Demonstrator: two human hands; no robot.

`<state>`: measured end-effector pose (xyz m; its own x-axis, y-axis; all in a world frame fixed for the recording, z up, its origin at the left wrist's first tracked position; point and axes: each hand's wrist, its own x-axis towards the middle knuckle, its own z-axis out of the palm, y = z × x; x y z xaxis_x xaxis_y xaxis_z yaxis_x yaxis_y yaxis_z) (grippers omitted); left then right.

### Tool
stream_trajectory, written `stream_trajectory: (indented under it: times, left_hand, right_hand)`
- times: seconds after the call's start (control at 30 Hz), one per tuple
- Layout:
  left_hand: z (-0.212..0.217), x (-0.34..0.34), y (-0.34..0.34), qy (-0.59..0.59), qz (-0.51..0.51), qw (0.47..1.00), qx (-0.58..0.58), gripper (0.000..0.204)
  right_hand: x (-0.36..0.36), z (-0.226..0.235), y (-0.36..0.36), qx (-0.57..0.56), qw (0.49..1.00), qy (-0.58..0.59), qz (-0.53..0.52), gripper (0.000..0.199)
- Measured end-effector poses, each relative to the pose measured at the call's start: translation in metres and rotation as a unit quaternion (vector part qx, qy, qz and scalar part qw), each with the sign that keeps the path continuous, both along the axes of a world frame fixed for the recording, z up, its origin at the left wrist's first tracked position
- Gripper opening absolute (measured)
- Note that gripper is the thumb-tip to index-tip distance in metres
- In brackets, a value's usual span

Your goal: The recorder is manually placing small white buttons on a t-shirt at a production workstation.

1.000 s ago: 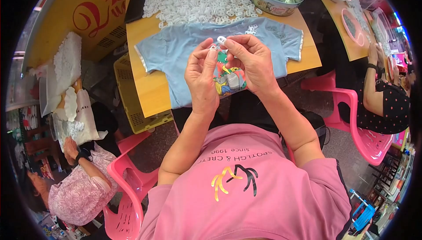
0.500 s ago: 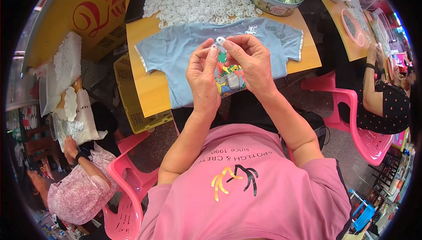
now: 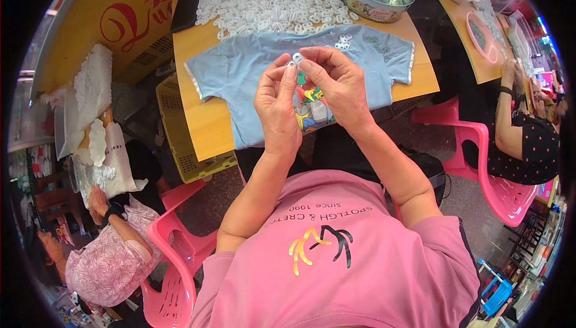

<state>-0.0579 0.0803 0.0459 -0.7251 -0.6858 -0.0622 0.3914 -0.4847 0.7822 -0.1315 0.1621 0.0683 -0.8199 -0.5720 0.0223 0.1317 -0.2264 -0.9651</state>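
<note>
My right hand pinches a small white plastic piece with a round hole between thumb and forefinger. Tip to tip with it, the thumb and forefinger of my left hand are closed on something tiny, mostly hidden by the fingers. Both hands are raised over a light blue T-shirt with a colourful print, spread across the table. A few white pieces lie on the shirt beyond my right hand. Small greyish bits are scattered near its right sleeve.
A large heap of white plastic pieces covers the table's far side. Right of it stands a round tin holding small grey bits. A yellow crate sits below the table's left edge. People work at both sides, near pink chairs.
My right hand has shifted slightly left, bringing the white piece closer to my left fingertips. The left hand has stayed nearly still.
</note>
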Motion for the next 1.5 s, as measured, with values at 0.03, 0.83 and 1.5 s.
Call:
stream_trajectory:
  times: [0.03, 0.83, 1.5]
  left_hand:
    - [-0.001, 0.0, -0.001, 0.0, 0.004, 1.0, -0.002, 0.013]
    - [-0.001, 0.002, -0.006, 0.01, 0.002, 0.999, -0.053, 0.006]
    - [-0.016, 0.033, -0.021, 0.062, -0.111, 0.976, -0.176, 0.048]
  right_hand:
    - [0.0, 0.0, 0.0, 0.005, 1.0, 0.005, -0.002, 0.022]
    - [0.001, -0.008, -0.001, 0.024, 0.997, 0.067, 0.018, 0.017]
    - [0.025, -0.005, -0.001, -0.163, 0.926, -0.294, 0.171, 0.062]
